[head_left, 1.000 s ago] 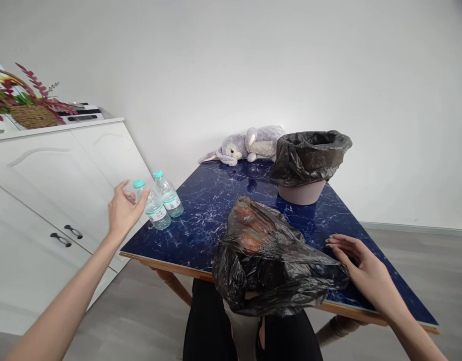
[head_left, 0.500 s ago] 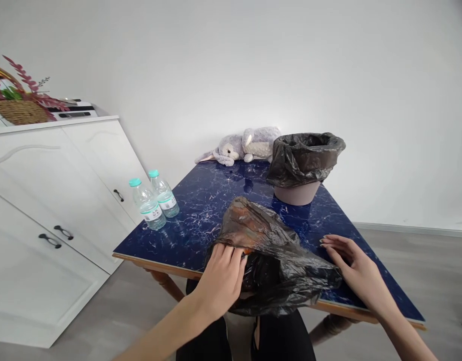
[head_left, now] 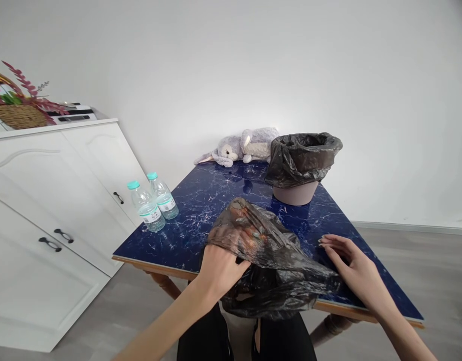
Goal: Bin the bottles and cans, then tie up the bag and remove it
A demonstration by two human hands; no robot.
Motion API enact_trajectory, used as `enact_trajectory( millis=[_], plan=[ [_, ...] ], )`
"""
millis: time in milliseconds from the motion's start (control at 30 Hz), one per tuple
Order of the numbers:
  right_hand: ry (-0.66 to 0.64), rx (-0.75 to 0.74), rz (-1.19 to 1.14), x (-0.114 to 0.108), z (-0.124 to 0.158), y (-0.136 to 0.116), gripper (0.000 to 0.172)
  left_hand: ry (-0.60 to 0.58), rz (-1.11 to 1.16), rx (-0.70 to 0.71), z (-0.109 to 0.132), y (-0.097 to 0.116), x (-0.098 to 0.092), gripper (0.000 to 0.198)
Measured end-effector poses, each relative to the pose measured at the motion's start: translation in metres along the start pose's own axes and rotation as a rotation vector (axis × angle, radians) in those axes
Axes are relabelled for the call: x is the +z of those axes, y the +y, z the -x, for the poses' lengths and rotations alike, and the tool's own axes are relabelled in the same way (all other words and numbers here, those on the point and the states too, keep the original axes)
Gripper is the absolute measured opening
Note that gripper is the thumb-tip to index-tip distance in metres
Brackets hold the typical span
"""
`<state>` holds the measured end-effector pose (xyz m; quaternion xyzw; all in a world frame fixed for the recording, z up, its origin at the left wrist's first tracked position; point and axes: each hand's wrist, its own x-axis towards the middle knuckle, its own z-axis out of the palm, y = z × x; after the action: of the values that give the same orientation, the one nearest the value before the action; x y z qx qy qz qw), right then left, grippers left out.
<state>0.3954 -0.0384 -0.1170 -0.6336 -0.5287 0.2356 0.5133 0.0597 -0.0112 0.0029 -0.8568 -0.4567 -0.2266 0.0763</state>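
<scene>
A crumpled black plastic bag [head_left: 276, 265] lies at the near edge of the blue marbled table [head_left: 200, 210], partly hanging over it, with something orange showing through the film. My left hand [head_left: 219, 268] reaches into the bag's left side, its fingers hidden under the plastic. My right hand [head_left: 351, 265] rests on the bag's right end, fingers slightly curled and apart. Two water bottles [head_left: 152, 202] with teal caps stand at the table's left edge.
A pink bin lined with a black bag [head_left: 300, 168] stands at the back of the table, beside a grey plush toy [head_left: 240, 145] against the wall. A white cabinet [head_left: 46, 210] with a flower basket [head_left: 16, 103] stands on the left.
My left hand left the near water bottle, crossed to the bag and has now slid under its plastic. My right hand has stayed on the bag's right end.
</scene>
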Motion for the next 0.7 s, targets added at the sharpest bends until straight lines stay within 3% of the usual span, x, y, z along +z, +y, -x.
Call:
enact_trajectory(
  millis=[100, 200, 333, 433, 533, 633, 700],
  plan=[
    [0.003, -0.003, 0.003, 0.0, 0.0, 0.0, 0.043, 0.063, 0.004, 0.01, 0.019, 0.008, -0.024, 0.044],
    [0.003, 0.001, 0.008, 0.0, 0.0, 0.0, 0.042, 0.102, 0.138, -0.018, 0.04, 0.017, -0.06, 0.056],
    [-0.002, 0.014, 0.016, 0.0, 0.0, -0.001, 0.043, 0.119, 0.296, -0.263, 0.066, 0.009, -0.11, 0.059],
    [0.002, 0.012, 0.014, 0.0, 0.0, 0.0, 0.043, 0.197, 0.345, -0.509, 0.081, -0.019, -0.135, 0.062],
    [0.002, 0.015, 0.017, -0.001, 0.0, 0.002, 0.043, 0.305, 0.342, -0.71, 0.094, -0.059, -0.149, 0.069],
    [-0.003, 0.019, 0.016, -0.001, 0.0, 0.003, 0.044, 0.371, 0.226, -0.812, 0.104, -0.101, -0.154, 0.072],
    [-0.005, 0.02, 0.016, -0.002, 0.0, 0.003, 0.044, 0.37, 0.05, -0.809, 0.107, -0.126, -0.155, 0.071]
  ],
)
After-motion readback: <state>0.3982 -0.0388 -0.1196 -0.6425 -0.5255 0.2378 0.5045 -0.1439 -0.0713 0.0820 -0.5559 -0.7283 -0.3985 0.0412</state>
